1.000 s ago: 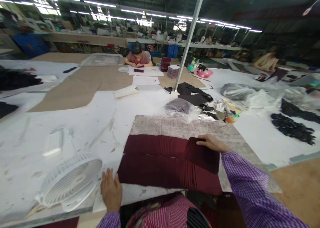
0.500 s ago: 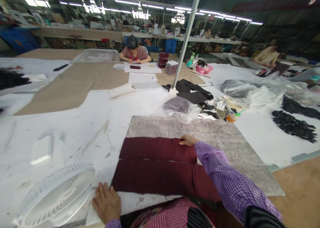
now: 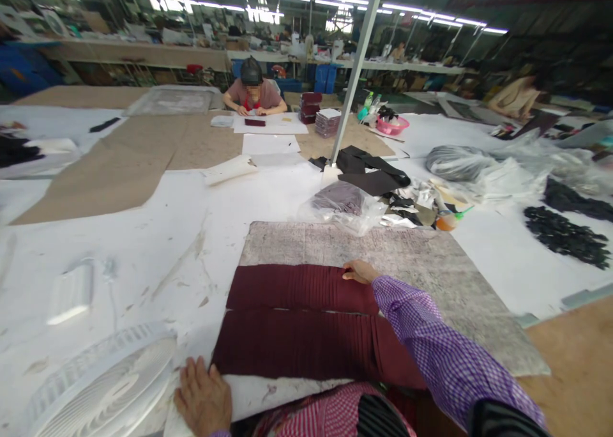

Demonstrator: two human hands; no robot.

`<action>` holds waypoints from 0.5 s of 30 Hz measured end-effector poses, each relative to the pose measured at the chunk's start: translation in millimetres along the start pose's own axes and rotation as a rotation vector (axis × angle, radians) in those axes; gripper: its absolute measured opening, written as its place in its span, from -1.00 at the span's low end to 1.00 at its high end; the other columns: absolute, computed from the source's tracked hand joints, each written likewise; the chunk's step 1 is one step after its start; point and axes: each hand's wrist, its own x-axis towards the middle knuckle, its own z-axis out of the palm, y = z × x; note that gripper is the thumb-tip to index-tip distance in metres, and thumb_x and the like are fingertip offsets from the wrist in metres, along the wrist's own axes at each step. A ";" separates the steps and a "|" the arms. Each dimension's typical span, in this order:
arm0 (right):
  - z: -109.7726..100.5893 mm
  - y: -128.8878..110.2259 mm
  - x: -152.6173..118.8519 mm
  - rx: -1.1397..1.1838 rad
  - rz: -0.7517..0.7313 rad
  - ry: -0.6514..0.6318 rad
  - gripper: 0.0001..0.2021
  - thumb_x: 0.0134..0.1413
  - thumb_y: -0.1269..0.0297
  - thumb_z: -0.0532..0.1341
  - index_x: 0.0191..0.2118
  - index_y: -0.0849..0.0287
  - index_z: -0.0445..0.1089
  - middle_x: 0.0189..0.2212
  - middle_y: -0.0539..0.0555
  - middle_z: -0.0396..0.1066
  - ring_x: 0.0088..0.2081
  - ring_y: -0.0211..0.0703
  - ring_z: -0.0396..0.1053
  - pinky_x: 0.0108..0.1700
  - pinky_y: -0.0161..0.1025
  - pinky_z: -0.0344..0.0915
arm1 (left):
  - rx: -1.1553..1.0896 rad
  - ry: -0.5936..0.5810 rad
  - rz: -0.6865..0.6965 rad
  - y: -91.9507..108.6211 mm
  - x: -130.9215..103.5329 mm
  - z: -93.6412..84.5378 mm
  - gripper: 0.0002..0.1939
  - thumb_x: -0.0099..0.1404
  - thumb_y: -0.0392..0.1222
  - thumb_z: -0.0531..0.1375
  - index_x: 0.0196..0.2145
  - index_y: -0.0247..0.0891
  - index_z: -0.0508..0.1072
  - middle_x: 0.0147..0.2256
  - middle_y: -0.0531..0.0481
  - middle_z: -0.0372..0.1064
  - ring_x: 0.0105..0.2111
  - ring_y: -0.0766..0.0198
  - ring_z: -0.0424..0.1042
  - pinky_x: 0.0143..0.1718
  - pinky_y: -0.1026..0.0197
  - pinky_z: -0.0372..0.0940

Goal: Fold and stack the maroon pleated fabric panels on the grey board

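Two rows of overlapping dark red pieces, like thin leather or cloth, lie fanned out before me: a far row (image 3: 278, 287) and a near row (image 3: 292, 341). At the right part of the far row, my right hand (image 3: 361, 271) has its thumb and fingers closed on the far edge of a dark red piece. My left hand (image 3: 204, 392) lies flat on the white table, fingers spread, just beside the left end of the near row. Under the rows is a mottled grey board (image 3: 460, 296).
A white fan (image 3: 105, 379) lies at the left. Beyond the board are a plastic bag (image 3: 340, 204), black scraps (image 3: 376, 175) and a slanted metal pole (image 3: 357, 73). A co-worker (image 3: 253, 92) sits across the table. Black pieces (image 3: 565, 236) lie to the right.
The head view has shifted slightly. Both hands stay nearly where they were, the right on the far row and the left on the table.
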 end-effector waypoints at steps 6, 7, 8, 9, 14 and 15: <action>-5.0 -5.0 -3.4 -0.090 -0.017 -0.080 -0.75 0.20 0.18 0.17 -0.16 0.28 0.39 -0.20 0.06 0.42 -0.18 -0.09 0.41 -0.13 -0.07 0.37 | -0.014 -0.015 -0.014 1.4 1.0 -0.9 -0.51 0.33 -0.12 -0.05 0.10 -0.49 0.28 0.10 -0.42 0.27 0.19 -0.10 0.13 0.14 -0.21 0.05; -5.2 -5.8 -3.7 -0.101 -0.015 -0.081 -0.75 0.20 0.17 0.17 -0.16 0.27 0.39 -0.19 0.07 0.42 -0.17 -0.08 0.40 -0.12 -0.07 0.36 | -0.015 -0.018 -0.016 1.8 1.1 -1.0 -0.51 0.33 -0.12 -0.05 0.09 -0.50 0.29 0.10 -0.42 0.27 0.19 -0.10 0.13 0.15 -0.20 0.04; -4.9 -6.5 -3.7 -0.111 -0.012 -0.083 -0.75 0.20 0.17 0.17 -0.15 0.27 0.39 -0.18 0.08 0.42 -0.16 -0.08 0.40 -0.11 -0.05 0.36 | -0.015 -0.020 -0.018 2.2 1.3 -1.1 -0.51 0.33 -0.12 -0.05 0.09 -0.51 0.29 0.10 -0.42 0.27 0.19 -0.10 0.13 0.15 -0.20 0.03; -4.1 -7.1 -3.6 -0.120 -0.008 -0.081 -0.75 0.20 0.17 0.17 -0.14 0.26 0.38 -0.17 0.09 0.42 -0.15 -0.09 0.40 -0.09 -0.04 0.35 | -0.015 -0.024 -0.020 2.7 1.5 -1.3 -0.51 0.33 -0.12 -0.05 0.08 -0.52 0.30 0.10 -0.43 0.27 0.19 -0.10 0.13 0.15 -0.19 0.03; 2.5 -8.6 -5.1 -0.149 0.004 -0.044 -0.79 0.25 0.17 0.11 -0.14 0.13 0.41 -0.07 0.11 0.40 -0.10 -0.13 0.36 0.01 -0.05 0.28 | -0.012 -0.038 -0.020 4.3 2.5 -2.8 -0.51 0.33 -0.13 -0.05 0.07 -0.53 0.30 0.09 -0.44 0.28 0.19 -0.10 0.13 0.15 -0.18 0.03; 3.7 -9.0 -6.4 -0.150 0.003 -0.029 -0.79 0.25 0.17 0.11 -0.14 0.12 0.41 -0.07 0.11 0.40 -0.09 -0.13 0.36 0.01 -0.05 0.28 | -0.012 -0.039 -0.020 4.3 2.6 -3.0 -0.51 0.32 -0.13 -0.04 0.08 -0.52 0.30 0.09 -0.44 0.28 0.18 -0.10 0.14 0.15 -0.18 0.03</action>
